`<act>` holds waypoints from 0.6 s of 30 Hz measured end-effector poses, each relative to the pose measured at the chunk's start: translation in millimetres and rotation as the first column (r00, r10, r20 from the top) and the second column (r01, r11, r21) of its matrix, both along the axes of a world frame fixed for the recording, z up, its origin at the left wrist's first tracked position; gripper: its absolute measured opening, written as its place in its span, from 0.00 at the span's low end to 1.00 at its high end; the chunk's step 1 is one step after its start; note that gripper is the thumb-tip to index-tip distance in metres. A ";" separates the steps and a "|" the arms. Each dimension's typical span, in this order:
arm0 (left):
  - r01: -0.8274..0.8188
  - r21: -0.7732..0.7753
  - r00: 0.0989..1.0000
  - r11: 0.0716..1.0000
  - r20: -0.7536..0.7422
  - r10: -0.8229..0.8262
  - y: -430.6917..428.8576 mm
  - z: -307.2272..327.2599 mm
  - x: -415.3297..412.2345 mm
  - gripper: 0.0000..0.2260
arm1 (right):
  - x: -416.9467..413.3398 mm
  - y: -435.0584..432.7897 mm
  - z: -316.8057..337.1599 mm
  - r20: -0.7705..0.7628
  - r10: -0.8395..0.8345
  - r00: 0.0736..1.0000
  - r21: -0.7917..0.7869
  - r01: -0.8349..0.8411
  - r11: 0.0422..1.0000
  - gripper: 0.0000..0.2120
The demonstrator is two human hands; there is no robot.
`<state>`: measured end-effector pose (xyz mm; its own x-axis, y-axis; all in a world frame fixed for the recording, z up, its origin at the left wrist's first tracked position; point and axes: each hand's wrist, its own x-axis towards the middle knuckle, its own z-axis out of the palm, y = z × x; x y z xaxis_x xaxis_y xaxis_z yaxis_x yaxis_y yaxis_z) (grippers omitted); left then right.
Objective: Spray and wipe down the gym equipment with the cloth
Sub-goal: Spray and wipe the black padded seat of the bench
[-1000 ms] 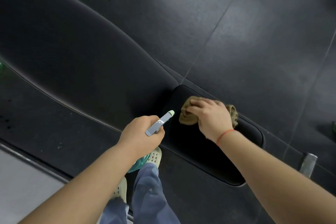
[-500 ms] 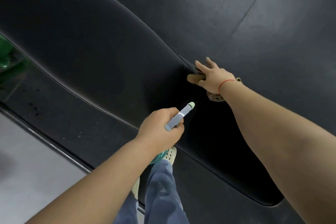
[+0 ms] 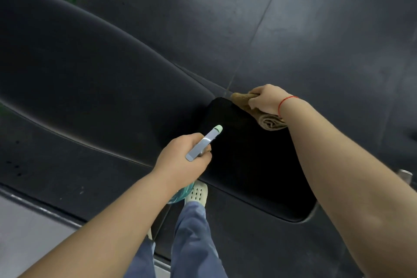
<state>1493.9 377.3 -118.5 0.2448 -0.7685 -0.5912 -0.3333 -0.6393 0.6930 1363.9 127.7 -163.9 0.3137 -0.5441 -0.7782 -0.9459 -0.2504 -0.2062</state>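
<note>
Right hand: right hand (image 3: 265, 99) has its fingers curled round a bunched tan cloth (image 3: 269, 121), pressing it on the far edge of the black seat pad (image 3: 248, 165).
Left hand: left hand (image 3: 182, 160) is wrapped round a spray bottle (image 3: 204, 143), nozzle aimed at the pad.
Bench: long back pad (image 3: 90, 74) adjoins the seat pad.

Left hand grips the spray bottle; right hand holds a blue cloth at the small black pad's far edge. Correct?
Wrong colour: the head view shows a tan cloth in the right hand at the far edge of the small black pad. The left hand grips the spray bottle.
</note>
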 end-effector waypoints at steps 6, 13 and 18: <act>0.032 -0.049 0.999 0.998 -0.041 -0.034 -0.4 4.7 -11.4 0.08 | -42.1 18.1 48.7 -0.037 -0.091 0.995 -0.059 0.089 0.994 0.18; 0.126 -0.097 0.987 0.987 -0.090 -0.134 14.1 6.5 -14.8 0.05 | -81.0 80.3 91.8 -0.076 -0.217 0.973 -0.394 0.171 0.903 0.21; 0.136 -0.209 0.980 0.968 -0.116 -0.163 40.2 21.4 0.2 0.09 | -108.5 140.1 93.2 0.228 -0.523 0.821 -0.523 0.556 0.645 0.30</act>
<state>1494.0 417.4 -97.0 0.0488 -0.8959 -0.4417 -0.3126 -0.4337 0.8451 1255.4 267.8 -70.7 -0.1435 -0.9484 -0.2827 -0.9423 0.2183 -0.2540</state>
